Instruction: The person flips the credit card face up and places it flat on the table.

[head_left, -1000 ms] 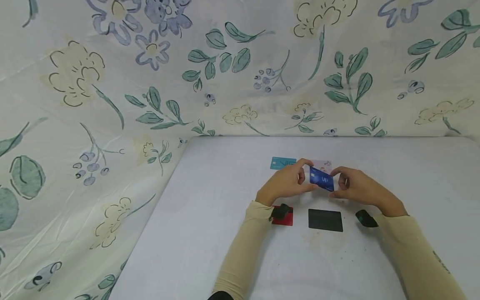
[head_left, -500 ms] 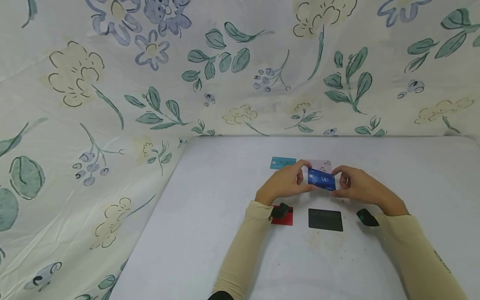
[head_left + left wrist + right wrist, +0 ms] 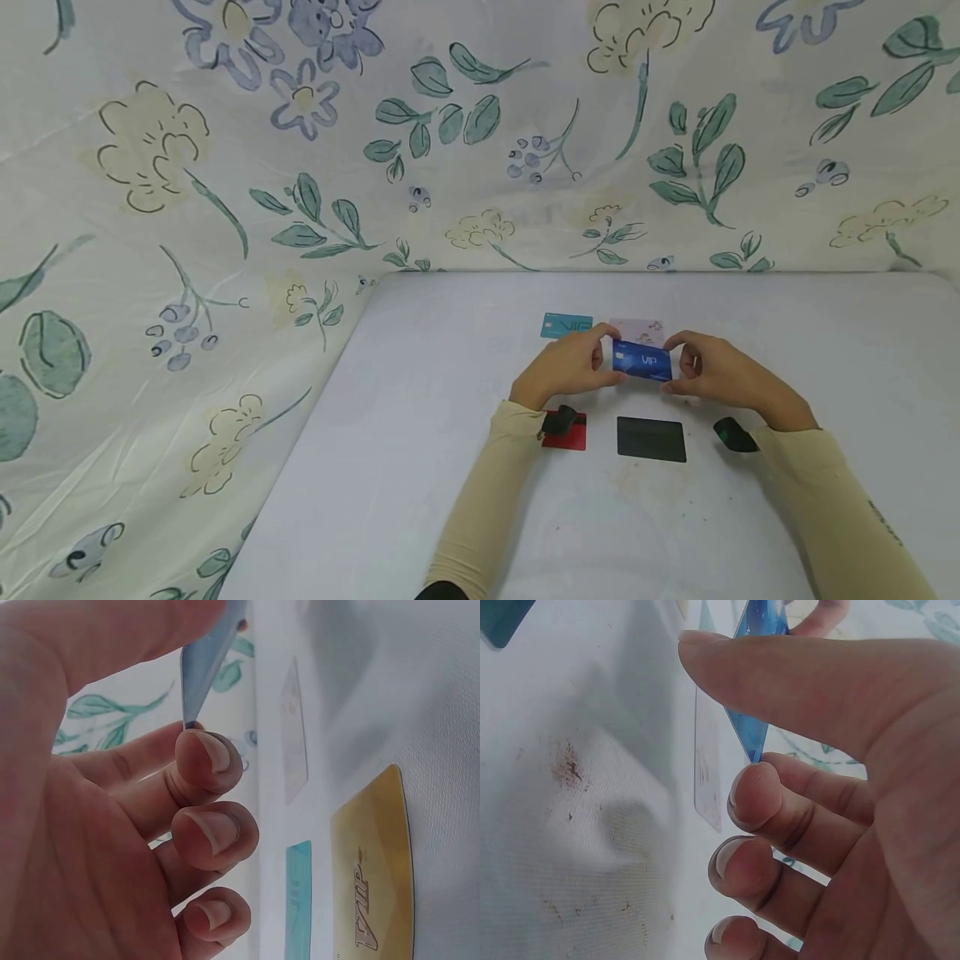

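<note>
A: How is the room looking around the table?

B: A flowered cloth is hanging behind the far edge and spreading beyond the left edge, showing green leaves and blue and yellow blooms. The white tabletop is showing a fine weave up close, and brown specks are dotting it.

A: Where is the blue card?

B: It is being held raised above the table, out from the middle of the far edge. The left hand is pinching one end between thumb and finger; the right hand is pinching the other. Their remaining fingers are curling loosely.

A: And what is lying on the table?

B: A teal card and a pale card are lying nearest the far edge, side by side. A gold card is lying beside the teal one, farther from that edge. Farther still, a red card is lying toward the left edge, partly hidden by a black wrist gadget, with a dark card to its right.
</note>
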Motion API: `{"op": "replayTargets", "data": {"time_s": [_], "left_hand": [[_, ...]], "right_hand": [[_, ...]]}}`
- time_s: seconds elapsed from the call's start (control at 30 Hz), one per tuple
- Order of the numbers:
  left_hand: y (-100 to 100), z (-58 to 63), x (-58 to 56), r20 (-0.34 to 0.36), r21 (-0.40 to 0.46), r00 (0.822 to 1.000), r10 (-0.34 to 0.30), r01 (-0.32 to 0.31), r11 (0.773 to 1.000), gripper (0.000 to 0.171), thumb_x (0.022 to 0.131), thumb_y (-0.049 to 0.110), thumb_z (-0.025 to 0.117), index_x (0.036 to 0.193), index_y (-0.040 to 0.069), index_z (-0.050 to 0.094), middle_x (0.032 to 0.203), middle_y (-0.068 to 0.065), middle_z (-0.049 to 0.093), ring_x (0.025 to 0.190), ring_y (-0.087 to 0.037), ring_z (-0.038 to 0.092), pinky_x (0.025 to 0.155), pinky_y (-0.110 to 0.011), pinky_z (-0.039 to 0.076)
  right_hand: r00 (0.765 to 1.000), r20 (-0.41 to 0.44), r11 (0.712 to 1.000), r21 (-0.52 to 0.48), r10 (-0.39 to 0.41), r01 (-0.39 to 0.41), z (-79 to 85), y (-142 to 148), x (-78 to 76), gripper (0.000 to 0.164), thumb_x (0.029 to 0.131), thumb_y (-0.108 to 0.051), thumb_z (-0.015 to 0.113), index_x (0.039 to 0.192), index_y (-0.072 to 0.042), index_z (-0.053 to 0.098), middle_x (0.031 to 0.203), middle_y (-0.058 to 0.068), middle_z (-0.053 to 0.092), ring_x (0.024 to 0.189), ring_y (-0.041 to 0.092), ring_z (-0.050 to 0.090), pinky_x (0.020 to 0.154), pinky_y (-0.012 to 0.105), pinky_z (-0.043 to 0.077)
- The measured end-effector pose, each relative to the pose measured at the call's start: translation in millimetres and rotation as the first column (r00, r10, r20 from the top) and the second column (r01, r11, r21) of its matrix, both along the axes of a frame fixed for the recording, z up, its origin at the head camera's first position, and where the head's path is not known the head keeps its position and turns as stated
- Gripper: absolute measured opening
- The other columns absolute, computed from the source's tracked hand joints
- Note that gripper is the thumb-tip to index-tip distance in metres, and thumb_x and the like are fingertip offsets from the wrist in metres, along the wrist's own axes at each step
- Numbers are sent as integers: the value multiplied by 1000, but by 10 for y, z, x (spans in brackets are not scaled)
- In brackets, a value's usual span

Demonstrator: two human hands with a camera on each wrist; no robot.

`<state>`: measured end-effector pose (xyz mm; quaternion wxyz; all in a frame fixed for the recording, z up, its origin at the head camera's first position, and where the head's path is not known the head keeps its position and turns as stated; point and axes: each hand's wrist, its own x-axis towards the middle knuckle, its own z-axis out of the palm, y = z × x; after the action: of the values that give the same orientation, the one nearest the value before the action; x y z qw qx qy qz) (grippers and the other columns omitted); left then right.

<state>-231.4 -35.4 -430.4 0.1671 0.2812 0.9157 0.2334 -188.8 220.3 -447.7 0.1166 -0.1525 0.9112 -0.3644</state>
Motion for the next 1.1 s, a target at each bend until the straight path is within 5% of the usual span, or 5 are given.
{"op": "replayTargets", "data": {"time_s": [1.1], "left_hand": [[49,-126,-5,-13,-169,999,32,-34,985,63,91,48,75,145,25,53,96,1,62,82,-13,59,63,-23,46]], "right_hand": [[999,54,1000,25,-3,2,-101,3,-48,64,85,-26,85,134,2,53,84,3,53,75,15,52,60,26,42]]}}
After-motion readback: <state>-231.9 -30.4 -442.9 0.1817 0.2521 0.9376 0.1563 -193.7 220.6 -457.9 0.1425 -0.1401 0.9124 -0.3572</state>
